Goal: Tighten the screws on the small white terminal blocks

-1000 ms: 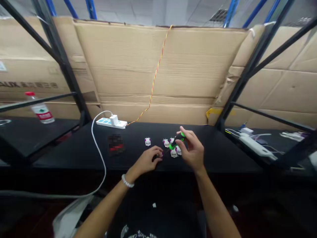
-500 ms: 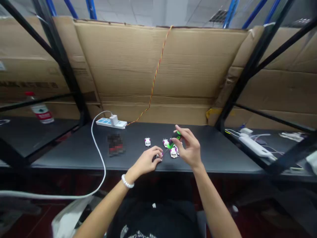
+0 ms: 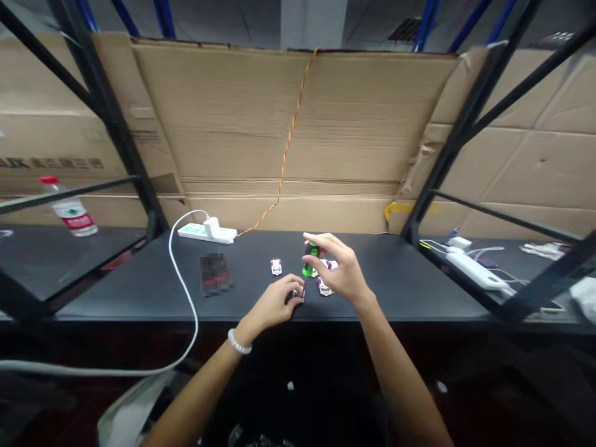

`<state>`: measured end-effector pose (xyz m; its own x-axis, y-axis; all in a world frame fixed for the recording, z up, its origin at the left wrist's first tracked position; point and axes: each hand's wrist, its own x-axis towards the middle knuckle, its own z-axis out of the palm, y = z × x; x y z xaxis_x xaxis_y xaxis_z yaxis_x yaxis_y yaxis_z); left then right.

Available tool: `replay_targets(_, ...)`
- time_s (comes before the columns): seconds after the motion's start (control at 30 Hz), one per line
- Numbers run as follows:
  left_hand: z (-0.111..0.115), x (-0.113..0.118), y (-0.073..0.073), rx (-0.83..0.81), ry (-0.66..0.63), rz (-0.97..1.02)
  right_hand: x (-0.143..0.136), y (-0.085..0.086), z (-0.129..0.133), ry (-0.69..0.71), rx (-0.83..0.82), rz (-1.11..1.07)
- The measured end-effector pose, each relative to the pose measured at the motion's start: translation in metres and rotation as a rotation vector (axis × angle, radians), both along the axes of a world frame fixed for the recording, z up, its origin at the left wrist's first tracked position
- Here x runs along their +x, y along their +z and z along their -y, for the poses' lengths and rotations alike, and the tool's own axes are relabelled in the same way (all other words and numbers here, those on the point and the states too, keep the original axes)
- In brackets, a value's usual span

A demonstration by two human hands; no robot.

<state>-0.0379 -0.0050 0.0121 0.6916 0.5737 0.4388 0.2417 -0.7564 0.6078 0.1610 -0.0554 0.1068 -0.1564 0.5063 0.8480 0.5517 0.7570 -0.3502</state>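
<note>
My left hand (image 3: 279, 300) rests at the table's front edge, its fingers closed round a small white and purple part (image 3: 302, 294) that is mostly hidden. Just above and to the right, my right hand (image 3: 338, 264) grips a black and green screwdriver (image 3: 310, 259), which stands nearly upright with its lower end by that part. Behind and below the right fingers lie several similar parts, one of them a white part (image 3: 325, 287) near the palm. Another white and purple part (image 3: 276, 267) sits alone to the left.
A power strip (image 3: 198, 232) with a plugged-in charger lies at the back left, its white cable (image 3: 189, 292) curving over the front edge. A blurred dark object (image 3: 215, 274) lies left of my hands. Black shelf posts flank the table (image 3: 395, 292); a bottle (image 3: 74, 214) stands beyond the left one.
My right hand has moved left, and the screwdriver has swung from a slant to nearly upright over the part in my left hand. My left hand has stayed in place.
</note>
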Motion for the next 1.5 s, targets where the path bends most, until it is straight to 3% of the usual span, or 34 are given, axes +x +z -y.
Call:
replay_targets(0.23,-0.001,0.0,-0.001,0.004,0.003,-0.005,-0.005,-0.007,-0.012,-0.089,0.154,-0.031)
replay_targets(0.43,-0.002,-0.001,0.0,0.002,-0.006,-0.014,-0.003,-0.007,-0.003,0.164,-0.027,-0.078)
replay_targets(0.63,-0.001,-0.001,-0.001,0.021,0.001,-0.015,-0.005,-0.006,-0.001,-0.094,0.119,-0.06)
replay_targets(0.83,0.0,0.0,0.0,0.021,-0.012,-0.019,-0.002,-0.003,0.002,0.171,-0.068,-0.047)
replay_targets(1.03,0.0,-0.001,0.002,0.03,-0.002,-0.024,-0.005,-0.007,-0.003,-0.035,0.104,-0.05)
replay_targets(1.2,-0.002,-0.001,0.003,-0.017,-0.013,0.003,-0.004,-0.01,-0.005,0.192,-0.072,-0.068)
replay_targets(1.4,-0.001,0.0,0.002,-0.022,0.013,-0.011,-0.007,-0.002,-0.006,0.031,0.012,-0.027)
replay_targets(1.5,-0.001,-0.001,0.003,-0.021,0.011,-0.007,-0.01,0.001,-0.005,0.134,-0.024,0.004)
